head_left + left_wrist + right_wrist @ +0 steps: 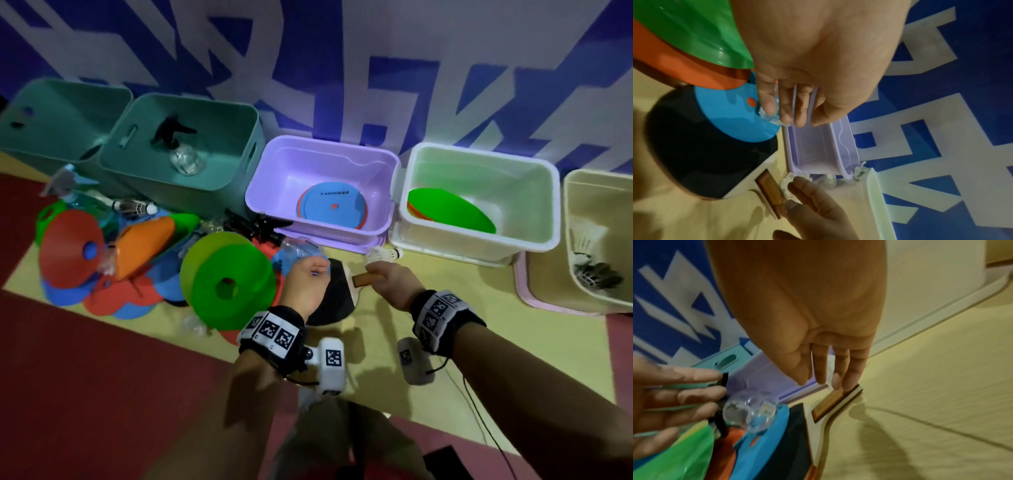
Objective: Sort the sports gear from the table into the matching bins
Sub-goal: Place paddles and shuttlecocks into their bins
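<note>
A table tennis paddle with black rubber lies on the yellow mat, partly under a blue disc cone. Its wooden handle points toward the bins. My right hand hovers over the handle with straight fingers, and two fingertips touch its end. My left hand is just left of it, fingers straight and touching a clear spray bottle that lies on the blue cone. A white shuttlecock lies beyond the right hand, in front of the purple bin.
Bins line the wall: two teal bins, one holding a spray bottle, a purple bin with a blue disc, a white bin with green and orange discs, and a beige bin with shuttlecocks. A heap of disc cones fills the left.
</note>
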